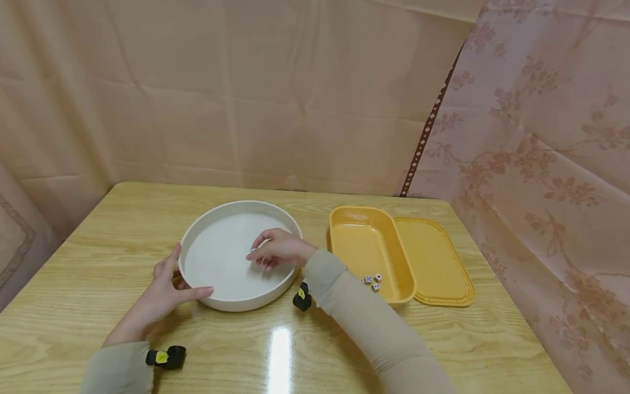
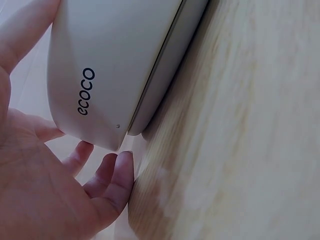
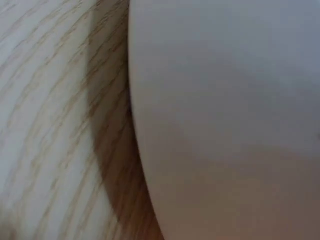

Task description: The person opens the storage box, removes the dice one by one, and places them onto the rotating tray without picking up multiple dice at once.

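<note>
We rest our left hand [image 1: 163,291], spread, against the side of the tray [image 1: 214,249], which stands near the far edge of the table [image 1: 231,345]. With our right hand [image 1: 279,249] we pinch a die [image 1: 253,250] over the tray. More dice [image 1: 368,279] lie in the box [image 1: 365,243] toward the right edge, the lid [image 1: 435,260] just beside it.

A round white tray [image 1: 216,235] sits upright on the desk [image 1: 236,350], its smooth floor enclosed by a low wall. Dark lettering on the outer wall reads "ecoco", and a dark seam runs between the wall and a lower base. The left hand [image 1: 166,289] holds its rim around eight o'clock. A small white die [image 1: 253,250] with dark pips, partly hidden, is pinched in the right hand [image 1: 279,248] over the tray, slightly toward two o'clock from its centre.
</note>
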Available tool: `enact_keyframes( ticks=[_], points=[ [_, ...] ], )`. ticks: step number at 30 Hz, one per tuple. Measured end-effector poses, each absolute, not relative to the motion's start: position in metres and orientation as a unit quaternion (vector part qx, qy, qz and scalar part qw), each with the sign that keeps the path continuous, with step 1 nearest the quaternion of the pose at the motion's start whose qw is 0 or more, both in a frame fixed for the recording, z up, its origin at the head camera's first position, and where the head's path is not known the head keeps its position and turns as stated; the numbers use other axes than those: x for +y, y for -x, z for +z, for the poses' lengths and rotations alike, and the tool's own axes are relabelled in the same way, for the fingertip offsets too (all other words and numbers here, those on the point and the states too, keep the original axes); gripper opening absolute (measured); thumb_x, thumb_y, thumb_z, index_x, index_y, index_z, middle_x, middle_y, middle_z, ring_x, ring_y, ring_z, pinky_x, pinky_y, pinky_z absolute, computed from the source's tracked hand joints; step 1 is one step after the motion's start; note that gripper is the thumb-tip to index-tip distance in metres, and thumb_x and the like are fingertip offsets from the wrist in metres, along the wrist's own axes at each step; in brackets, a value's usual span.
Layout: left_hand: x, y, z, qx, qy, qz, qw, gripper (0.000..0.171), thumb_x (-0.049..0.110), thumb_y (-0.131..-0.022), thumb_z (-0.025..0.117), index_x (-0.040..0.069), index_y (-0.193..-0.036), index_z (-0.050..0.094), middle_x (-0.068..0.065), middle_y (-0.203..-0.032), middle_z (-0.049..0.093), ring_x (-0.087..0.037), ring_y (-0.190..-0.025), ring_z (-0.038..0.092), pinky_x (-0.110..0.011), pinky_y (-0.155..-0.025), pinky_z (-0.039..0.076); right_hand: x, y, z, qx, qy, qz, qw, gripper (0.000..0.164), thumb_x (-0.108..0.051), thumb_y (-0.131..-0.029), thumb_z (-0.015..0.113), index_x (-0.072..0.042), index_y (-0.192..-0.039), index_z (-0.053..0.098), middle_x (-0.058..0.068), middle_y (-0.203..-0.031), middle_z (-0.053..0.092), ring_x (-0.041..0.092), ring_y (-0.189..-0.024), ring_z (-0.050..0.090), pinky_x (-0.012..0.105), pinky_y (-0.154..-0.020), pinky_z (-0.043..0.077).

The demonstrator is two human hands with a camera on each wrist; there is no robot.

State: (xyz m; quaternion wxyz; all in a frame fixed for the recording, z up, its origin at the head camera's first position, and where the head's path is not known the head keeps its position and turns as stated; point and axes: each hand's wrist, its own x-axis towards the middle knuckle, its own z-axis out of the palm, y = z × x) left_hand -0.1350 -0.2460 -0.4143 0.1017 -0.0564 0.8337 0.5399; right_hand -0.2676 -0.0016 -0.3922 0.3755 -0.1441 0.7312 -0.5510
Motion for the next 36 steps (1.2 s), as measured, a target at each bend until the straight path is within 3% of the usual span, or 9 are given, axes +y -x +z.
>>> enact_keyframes(
  ticks=[36],
  points=[
    [-0.246,0.136,-0.415,0.842,0.048,0.53,0.093,0.128,0.033,-0.084,0.081,0.014,-0.153,-0.026,-0.035,-0.153,-0.014,-0.051,-0.138,0.029,-0.061,-0.114,0.028,-0.007,0.268,-0.405,0.77,0.175,-0.496,0.361,0.016,-0.012,-0.087,0.074,-0.009,-0.091,0.059,0.002,-0.064,0.058,0.01,-0.047,0.049,0.019,-0.044,0.042]
  ],
)
